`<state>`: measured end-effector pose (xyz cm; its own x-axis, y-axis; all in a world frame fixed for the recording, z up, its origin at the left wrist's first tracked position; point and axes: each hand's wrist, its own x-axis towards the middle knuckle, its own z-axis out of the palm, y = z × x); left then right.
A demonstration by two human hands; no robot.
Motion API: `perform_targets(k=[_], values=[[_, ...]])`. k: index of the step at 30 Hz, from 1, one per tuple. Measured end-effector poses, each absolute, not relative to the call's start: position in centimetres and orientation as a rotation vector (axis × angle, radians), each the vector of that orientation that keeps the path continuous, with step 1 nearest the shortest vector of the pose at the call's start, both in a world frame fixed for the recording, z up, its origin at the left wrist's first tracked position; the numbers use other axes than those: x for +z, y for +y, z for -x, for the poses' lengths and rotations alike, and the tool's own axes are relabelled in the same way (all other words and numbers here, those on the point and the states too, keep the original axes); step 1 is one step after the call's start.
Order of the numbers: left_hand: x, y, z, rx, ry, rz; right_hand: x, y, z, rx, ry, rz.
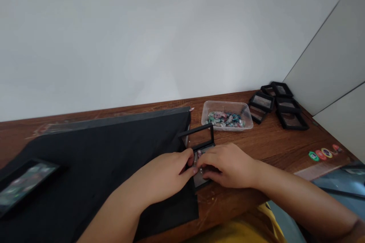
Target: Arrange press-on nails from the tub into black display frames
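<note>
"Where is the case you're handling?"

"My hinged black case (pixel 200 180) lies open in front of me, at the right edge of the black mat (pixel 114 148). Its framed window lid (pixel 211 133) stands tilted up on the far side, and a few small wrapped pieces (pixel 199 153) show in it, right by my fingertips."

"How is your left hand set?"

"My left hand (pixel 168 169) comes in from the lower left, its forearm slanting over the mat. The forefinger is bent and the thumb points right, both tips at the case's left side. A gap shows between them nearer the palm; I can't tell whether the tips pinch anything."

"And the right?"

"My right hand (pixel 232 163) arches in from the other side, knuckles high, wrist almost straight, fingers curled down over the case. The thumb reaches left beneath them, with space between. Whether the fingertips grip a piece, I can't tell."

"What lies farther out?"

"Beyond the lid, a clear plastic tub (pixel 247 117) of more wrapped pieces sits on the wooden tabletop (pixel 273 140). Just right of it are several black window cases (pixel 262 101), piled loosely. Round stickers (pixel 326 152) lie near the right edge, and a filled case (pixel 27 182) rests far left on the mat."
</note>
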<state>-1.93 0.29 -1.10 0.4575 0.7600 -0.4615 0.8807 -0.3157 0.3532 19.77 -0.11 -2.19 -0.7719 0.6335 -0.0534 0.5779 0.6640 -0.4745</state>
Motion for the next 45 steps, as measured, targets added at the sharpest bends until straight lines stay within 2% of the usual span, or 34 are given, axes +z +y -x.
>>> perform_targets(k=[15, 24, 26, 28, 31, 35, 45], values=[[-0.9, 0.4, 1.8, -0.275, 1.364, -2.140, -2.2, -0.5, -19.9, 0.903, -2.719, 0.901], [-0.9, 0.2, 2.0, -0.287, 1.383, -2.118, -1.9, 0.3, -20.9, 1.166, -2.295, 0.721], [-1.0, 0.2, 2.1, -0.283, 1.376, -2.128, -1.5, 1.4, -22.0, 0.984, -2.104, 0.865], [-1.0, 0.1, 2.1, -0.299, 1.369, -2.128, -1.2, 2.8, -23.4, 0.646, -2.004, 1.080], [-1.0, 0.0, 2.1, -0.292, 1.371, -2.125, -1.2, 4.5, -25.2, 0.341, -2.101, 1.323], [-0.9, 0.0, 2.0, -0.261, 1.369, -2.131, -1.6, 5.2, -26.0, 0.304, -2.314, 1.597], [-0.9, 0.0, 2.0, -0.267, 1.377, -2.121, -1.6, 4.7, -25.7, 0.319, -2.481, 1.627]])
